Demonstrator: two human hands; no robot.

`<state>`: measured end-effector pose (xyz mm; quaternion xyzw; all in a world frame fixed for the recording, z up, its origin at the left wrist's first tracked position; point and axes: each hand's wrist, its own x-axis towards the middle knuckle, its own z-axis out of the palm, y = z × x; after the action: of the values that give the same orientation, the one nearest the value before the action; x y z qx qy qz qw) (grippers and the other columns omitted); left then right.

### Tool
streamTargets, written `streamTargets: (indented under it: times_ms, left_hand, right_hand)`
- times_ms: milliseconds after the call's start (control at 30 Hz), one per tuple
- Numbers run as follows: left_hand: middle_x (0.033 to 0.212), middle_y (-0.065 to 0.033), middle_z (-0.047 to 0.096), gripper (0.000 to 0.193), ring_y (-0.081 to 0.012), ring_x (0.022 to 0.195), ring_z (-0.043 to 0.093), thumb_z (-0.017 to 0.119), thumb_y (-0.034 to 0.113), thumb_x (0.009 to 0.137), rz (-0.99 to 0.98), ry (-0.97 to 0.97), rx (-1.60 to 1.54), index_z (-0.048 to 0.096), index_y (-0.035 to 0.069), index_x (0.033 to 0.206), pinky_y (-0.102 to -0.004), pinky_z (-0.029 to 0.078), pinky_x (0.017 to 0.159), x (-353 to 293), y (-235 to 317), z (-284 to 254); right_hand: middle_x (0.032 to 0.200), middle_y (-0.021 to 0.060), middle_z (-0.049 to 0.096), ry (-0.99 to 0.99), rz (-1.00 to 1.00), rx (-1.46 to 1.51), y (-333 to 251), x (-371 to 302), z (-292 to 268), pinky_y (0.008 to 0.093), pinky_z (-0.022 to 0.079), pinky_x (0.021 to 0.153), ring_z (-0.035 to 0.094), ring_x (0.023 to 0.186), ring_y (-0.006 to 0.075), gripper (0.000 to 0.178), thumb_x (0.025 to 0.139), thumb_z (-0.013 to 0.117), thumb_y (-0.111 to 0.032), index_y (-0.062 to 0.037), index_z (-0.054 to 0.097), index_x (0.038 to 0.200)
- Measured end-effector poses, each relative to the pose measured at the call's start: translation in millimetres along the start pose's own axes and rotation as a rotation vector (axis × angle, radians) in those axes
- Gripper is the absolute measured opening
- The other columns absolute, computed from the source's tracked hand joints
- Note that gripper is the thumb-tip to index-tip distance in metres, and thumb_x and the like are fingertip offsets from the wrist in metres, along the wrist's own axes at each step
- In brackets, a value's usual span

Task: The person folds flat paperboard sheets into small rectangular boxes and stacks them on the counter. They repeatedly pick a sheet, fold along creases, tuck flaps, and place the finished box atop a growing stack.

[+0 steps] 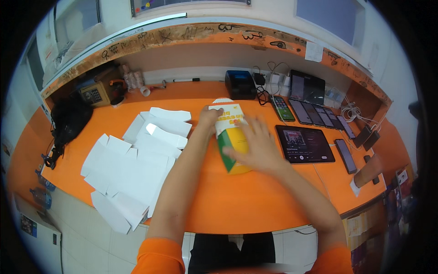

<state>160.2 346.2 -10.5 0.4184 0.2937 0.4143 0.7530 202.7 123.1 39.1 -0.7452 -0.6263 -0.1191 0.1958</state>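
Note:
A carton [235, 137] in white, yellow and green stands out on the orange desk in front of me, with a scalloped flap at its far end. My left hand [210, 117] grips its far left side, fingers bent over the edge. Over its right side lies my right hand [259, 145], fingers spread and slightly blurred; the thumb reaches across the yellow and green part. Whether the carton is flat or fully opened out I cannot tell. To the left of my left forearm lie several white, flat unfolded carton blanks [125, 166], overlapping each other.
Right of my hands lie a tablet [305, 144], a green-screened phone [283, 108], a row of phones [312, 114] and another phone [345, 156]. A black printer [240, 85], a small safe [95, 94] and a black bag [70, 118] line the back. A cup [367, 171] is at far right.

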Motion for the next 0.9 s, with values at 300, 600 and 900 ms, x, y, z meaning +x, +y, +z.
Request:
streamTargets:
  times_ms: [300,600,900]
  left_hand:
    - [0.111,-0.0138,0.071,0.027,-0.0269,0.103,0.067,0.065,0.016,0.088,0.762,-0.137,0.627,0.069,0.002,0.111,-0.0351,0.051,0.089,-3,42,64]
    - [0.157,-0.0012,0.033,0.050,-0.0266,0.147,0.023,0.042,0.045,0.100,0.837,-0.527,1.617,0.046,0.025,0.145,-0.0513,0.018,0.118,27,-34,2]
    - [0.154,-0.0025,0.038,0.049,-0.0284,0.146,0.027,0.052,0.040,0.094,0.630,-0.310,1.651,0.051,0.026,0.141,-0.0627,0.016,0.115,27,-16,4]
  right_hand:
    - [0.150,0.0170,0.034,-0.063,-0.047,0.079,32,-37,12,0.0615,0.035,0.101,0.023,0.143,0.0382,0.071,0.083,0.065,-0.046,-0.0163,0.044,0.144]
    - [0.144,0.0149,0.041,0.164,-0.094,0.084,34,-31,36,0.0594,0.030,0.102,0.029,0.138,0.0351,0.065,0.080,0.067,-0.045,-0.0157,0.052,0.136]
    - [0.140,0.0152,0.037,0.374,-0.053,0.131,44,-40,43,0.0654,0.015,0.107,0.026,0.139,0.0384,0.060,0.075,0.072,-0.033,-0.0102,0.050,0.126]
